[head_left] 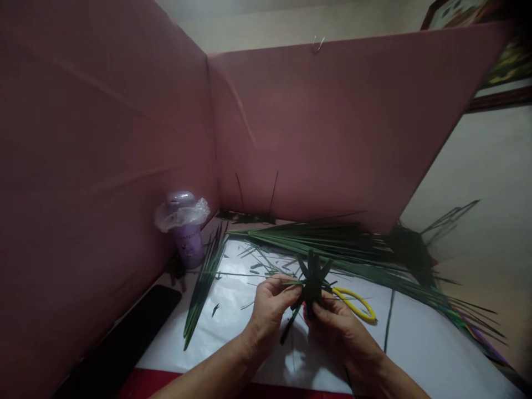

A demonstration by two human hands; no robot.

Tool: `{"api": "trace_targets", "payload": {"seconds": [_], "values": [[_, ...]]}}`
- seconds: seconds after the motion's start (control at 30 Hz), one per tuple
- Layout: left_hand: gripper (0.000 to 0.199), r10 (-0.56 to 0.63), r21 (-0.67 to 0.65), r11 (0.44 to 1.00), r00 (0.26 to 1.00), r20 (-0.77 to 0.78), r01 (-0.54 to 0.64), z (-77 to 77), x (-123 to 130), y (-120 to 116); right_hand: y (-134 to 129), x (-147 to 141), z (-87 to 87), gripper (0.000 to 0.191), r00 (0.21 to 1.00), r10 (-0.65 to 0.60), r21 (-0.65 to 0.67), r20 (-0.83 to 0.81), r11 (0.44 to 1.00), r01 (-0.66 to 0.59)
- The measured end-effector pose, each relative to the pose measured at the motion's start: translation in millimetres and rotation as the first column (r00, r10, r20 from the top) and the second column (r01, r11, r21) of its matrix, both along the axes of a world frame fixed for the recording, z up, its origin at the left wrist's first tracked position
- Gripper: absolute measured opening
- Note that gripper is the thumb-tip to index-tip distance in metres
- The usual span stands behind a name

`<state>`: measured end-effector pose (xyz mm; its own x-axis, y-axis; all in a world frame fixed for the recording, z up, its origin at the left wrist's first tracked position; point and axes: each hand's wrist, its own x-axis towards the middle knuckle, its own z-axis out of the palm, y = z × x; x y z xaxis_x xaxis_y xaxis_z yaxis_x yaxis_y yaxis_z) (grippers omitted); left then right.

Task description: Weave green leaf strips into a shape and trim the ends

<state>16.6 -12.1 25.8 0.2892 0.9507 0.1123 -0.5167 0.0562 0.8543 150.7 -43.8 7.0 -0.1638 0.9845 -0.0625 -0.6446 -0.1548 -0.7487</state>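
Note:
Between my two hands is a dark green piece woven from palm leaf strips (312, 282), with several short strips fanning out at its top and one pointing down to the left. My left hand (270, 302) is closed in a pinch on a thin leaf strip at the left side of the weave. On the lower right, my right hand (338, 321) grips the weave, thumb in front; its other fingers are mostly hidden. A yellow loop-shaped thing (355, 305) lies just beyond my right hand, partly covered.
Long palm leaves (307, 238) stretch along the back of the white-covered table (224, 332). Another leaf bundle (204, 288) and leaf scraps lie left. A purple tumbler (189, 244) with plastic wrap stands near the pink panels (332, 122). A black flat object (133, 332) lies front left.

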Motion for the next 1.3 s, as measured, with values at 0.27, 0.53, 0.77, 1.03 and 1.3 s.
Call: {"api": "trace_targets", "payload": {"seconds": [0.27,0.53,0.77,1.03,1.3], "values": [[0.013,-0.017,0.0,1.0,0.999,0.03,0.017,-0.7,0.4,-0.6,-1.1,-0.9,1.5,0.03,1.0,0.018,-0.056,0.001,0.998,-0.018],[0.011,-0.029,0.033,0.999,0.999,0.039,0.028,-0.6,0.1,-0.6,-3.4,1.1,4.2,0.027,1.0,0.011,-0.112,0.002,0.994,-0.01],[0.012,-0.005,0.062,0.998,1.0,-0.018,0.006,5.6,-1.4,-3.0,-3.4,2.9,3.1,0.022,0.999,0.031,-0.116,0.037,0.993,-0.027],[0.009,-0.022,0.082,0.996,0.999,0.026,0.019,2.6,-2.2,0.9,-4.4,-0.2,3.0,0.022,0.997,0.075,-0.061,0.034,0.995,-0.073],[0.01,-0.035,0.022,0.999,0.999,0.013,0.035,6.1,-2.0,-0.3,-0.7,-0.3,-3.8,0.031,0.991,0.087,-0.036,0.098,0.996,-0.084]]}}
